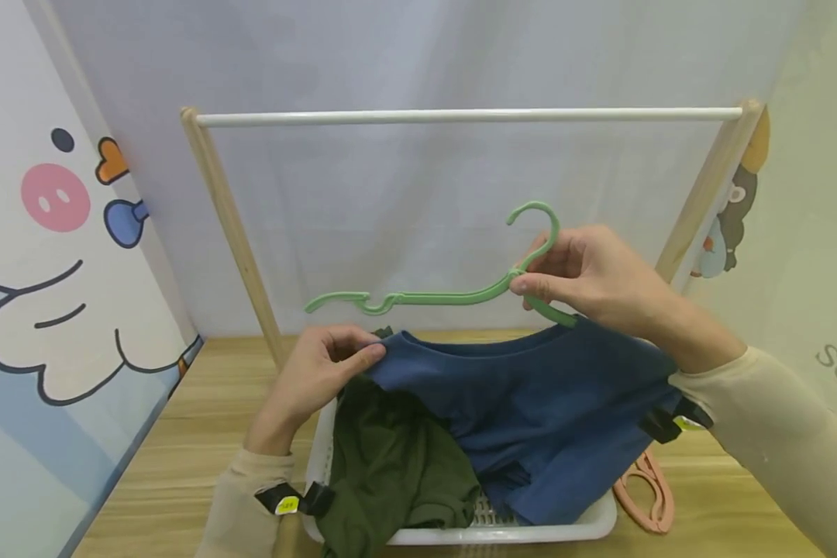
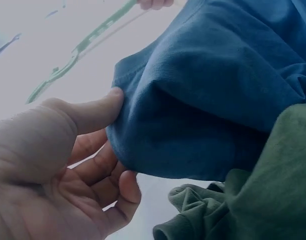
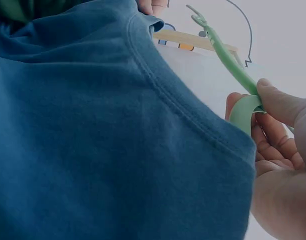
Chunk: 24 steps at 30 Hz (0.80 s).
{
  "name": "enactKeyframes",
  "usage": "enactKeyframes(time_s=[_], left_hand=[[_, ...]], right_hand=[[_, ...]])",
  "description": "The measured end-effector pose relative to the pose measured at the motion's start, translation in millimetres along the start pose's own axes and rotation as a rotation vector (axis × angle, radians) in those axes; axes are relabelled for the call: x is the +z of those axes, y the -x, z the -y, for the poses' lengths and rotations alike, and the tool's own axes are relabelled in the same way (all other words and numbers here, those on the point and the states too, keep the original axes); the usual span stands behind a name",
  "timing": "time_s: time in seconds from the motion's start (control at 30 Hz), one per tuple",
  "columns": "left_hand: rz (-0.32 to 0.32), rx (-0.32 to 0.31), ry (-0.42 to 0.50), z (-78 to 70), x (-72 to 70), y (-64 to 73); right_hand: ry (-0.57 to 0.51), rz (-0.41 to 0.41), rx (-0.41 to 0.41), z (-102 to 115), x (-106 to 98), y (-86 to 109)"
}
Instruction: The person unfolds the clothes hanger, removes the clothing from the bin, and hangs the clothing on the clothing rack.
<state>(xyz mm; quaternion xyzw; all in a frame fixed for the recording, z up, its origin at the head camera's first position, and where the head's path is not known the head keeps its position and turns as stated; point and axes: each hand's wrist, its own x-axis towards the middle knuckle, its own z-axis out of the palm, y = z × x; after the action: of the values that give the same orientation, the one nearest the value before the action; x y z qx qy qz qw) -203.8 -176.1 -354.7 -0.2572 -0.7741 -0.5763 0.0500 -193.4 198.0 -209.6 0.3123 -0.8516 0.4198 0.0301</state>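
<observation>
Blue shirt (image 1: 551, 411) hangs over the basket (image 1: 509, 534), toward its right edge, one shoulder (image 1: 394, 358) pinched in my left grip (image 1: 321, 373); my right grip (image 1: 589, 275) is clamped on the green hanger (image 1: 446, 298). One hanger arm (image 1: 551, 312) is inside the neckline (image 1: 488, 350); the other, I judge, is left to insert.

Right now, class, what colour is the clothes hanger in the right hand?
The clothes hanger is light green, seen best in the head view.

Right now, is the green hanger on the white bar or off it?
Off. The right fingers pinch the green hanger, and its hook is apart from the white bar, not over it.
</observation>
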Motion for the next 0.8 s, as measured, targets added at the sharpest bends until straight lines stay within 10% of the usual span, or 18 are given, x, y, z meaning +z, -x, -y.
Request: enactKeyframes(time_s=[0.8], left_hand=[[-0.296, -0.084, 0.104, 8.7, -4.8, -4.3]], right_hand=[[-0.063, -0.002, 0.010, -42.3, 1.5, 45.9]])
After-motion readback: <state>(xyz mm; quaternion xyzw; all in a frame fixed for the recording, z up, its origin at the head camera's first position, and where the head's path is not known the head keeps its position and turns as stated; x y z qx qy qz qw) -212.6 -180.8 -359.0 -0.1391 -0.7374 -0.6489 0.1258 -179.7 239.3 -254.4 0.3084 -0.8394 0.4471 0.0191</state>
